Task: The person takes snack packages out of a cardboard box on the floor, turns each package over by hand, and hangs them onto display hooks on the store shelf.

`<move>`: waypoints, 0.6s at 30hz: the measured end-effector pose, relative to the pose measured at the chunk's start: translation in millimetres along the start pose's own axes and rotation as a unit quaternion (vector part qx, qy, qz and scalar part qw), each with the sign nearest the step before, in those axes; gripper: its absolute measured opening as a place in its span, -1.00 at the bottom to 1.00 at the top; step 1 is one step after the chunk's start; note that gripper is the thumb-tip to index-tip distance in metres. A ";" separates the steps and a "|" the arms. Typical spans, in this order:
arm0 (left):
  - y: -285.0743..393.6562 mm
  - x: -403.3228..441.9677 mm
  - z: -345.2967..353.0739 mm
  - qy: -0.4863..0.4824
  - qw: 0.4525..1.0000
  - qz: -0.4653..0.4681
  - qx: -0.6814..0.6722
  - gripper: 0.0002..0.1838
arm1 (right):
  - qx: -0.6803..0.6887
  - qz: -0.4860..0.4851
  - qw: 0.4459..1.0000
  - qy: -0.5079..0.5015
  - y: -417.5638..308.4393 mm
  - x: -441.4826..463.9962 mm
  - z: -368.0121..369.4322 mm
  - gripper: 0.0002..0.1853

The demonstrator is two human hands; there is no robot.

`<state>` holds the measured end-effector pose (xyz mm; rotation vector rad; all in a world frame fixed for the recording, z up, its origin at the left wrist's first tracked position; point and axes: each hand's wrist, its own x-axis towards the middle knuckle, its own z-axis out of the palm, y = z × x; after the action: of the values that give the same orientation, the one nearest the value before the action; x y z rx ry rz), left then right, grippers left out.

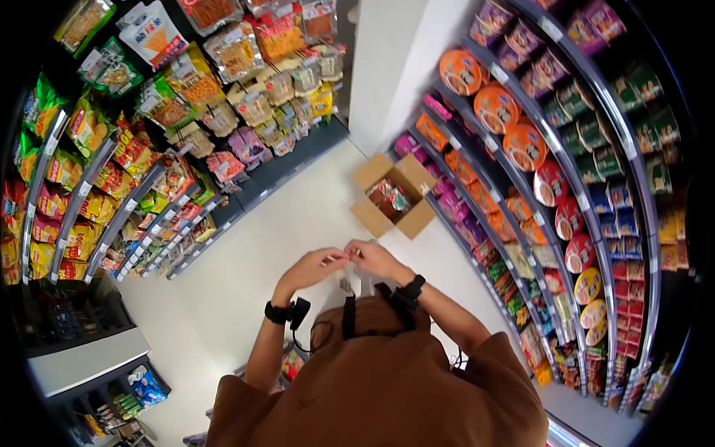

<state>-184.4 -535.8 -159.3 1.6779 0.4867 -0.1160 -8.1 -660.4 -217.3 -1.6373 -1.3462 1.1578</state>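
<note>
My left hand (313, 269) and my right hand (375, 258) meet in front of my chest, fingertips touching or nearly so. The fingers of both are bent into a pinch. Whatever lies between them, if anything, is too small to make out. Each wrist wears a black strap, and a black device sits at the left one. Beyond my hands an open cardboard box (363, 211) stands on the floor with its flaps folded out. Inside it lie several shiny packets (389, 200) in red, brown and green.
Shelves on the left hold bagged chips (89, 127) and hanging snack packs (195, 77). A curved shelf (555, 149) on the right carries instant noodle bowls (497, 107). Between the shelf runs stands a white pillar (383, 71). A low dark rack (89, 357) is at lower left.
</note>
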 end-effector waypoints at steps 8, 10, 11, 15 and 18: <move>3.1 45.4 36.1 -0.016 0.998 -0.046 -0.030 -0.74 | 0.045 0.058 0.997 0.025 42.6 -24.0 -29.7 -0.80; 5.6 67.0 45.3 -0.014 0.997 -0.071 -0.027 -0.73 | 0.041 0.053 0.997 0.030 49.4 -33.2 -48.4 -0.80; 5.8 79.7 52.2 -0.002 0.997 -0.061 -0.050 -0.73 | 0.030 0.047 0.998 0.034 54.1 -39.6 -58.8 -0.81; 4.0 140.7 85.0 0.047 0.990 -0.094 -0.099 -0.73 | 0.075 0.095 0.992 0.028 92.7 -62.2 -103.3 -0.79; -1.7 186.7 112.7 0.080 0.984 -0.109 -0.118 -0.68 | 0.040 0.089 0.994 0.048 134.4 -84.0 -140.7 -0.79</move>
<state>6.1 -597.9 -245.5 1.4048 0.7761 -0.0801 165.2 -767.8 -275.3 -1.7595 -1.0983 1.2030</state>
